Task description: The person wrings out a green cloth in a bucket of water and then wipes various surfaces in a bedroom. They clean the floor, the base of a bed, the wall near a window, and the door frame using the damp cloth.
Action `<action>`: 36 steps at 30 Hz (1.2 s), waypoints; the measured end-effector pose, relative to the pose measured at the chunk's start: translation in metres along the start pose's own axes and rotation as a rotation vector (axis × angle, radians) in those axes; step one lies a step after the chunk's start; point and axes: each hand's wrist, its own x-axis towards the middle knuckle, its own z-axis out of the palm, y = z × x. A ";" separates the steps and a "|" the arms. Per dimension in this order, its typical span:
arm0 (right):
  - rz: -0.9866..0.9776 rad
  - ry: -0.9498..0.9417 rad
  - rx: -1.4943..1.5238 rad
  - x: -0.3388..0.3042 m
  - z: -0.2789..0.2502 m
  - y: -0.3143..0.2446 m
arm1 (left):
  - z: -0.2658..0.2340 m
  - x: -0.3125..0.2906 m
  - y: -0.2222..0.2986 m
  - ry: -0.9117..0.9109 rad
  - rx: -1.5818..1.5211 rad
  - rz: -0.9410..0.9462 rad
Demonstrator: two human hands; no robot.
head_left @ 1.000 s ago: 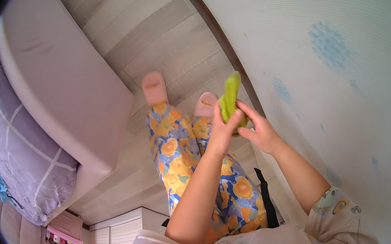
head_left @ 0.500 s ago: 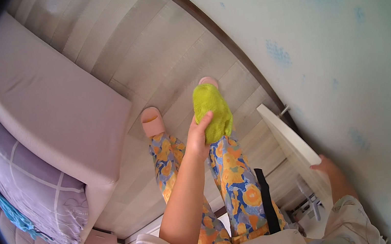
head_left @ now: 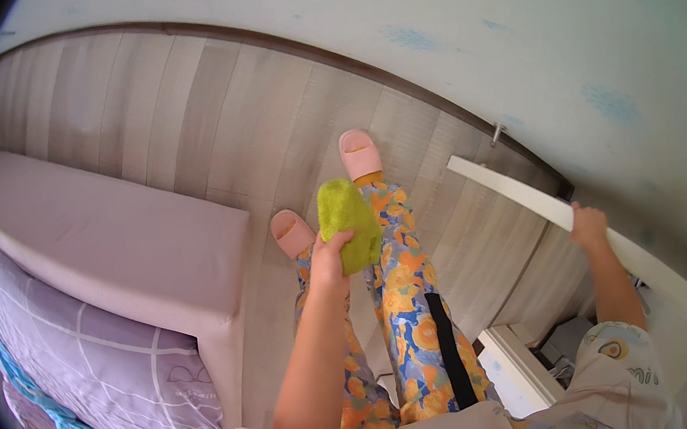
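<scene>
- Gripped a fuzzy lime-green cloth [head_left: 347,214] in the left hand [head_left: 331,252], pinched between thumb and fingers.
- Curled the right hand [head_left: 589,224] around the edge of the white door [head_left: 523,193].

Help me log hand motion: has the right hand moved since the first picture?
Yes: the right hand moved rightward, farther from the upholstered bed frame, leaving the fuzzy green cloth for the white door.
</scene>
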 end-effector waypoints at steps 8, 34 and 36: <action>-0.128 0.112 -0.070 -0.041 0.101 -0.081 | 0.023 0.011 0.031 0.213 -0.142 0.024; -0.417 -0.195 0.312 -0.147 0.356 -0.161 | -0.043 0.165 0.047 0.308 0.576 0.411; -0.259 -0.053 0.639 -0.098 0.310 -0.180 | -0.051 0.191 0.068 0.463 0.604 0.428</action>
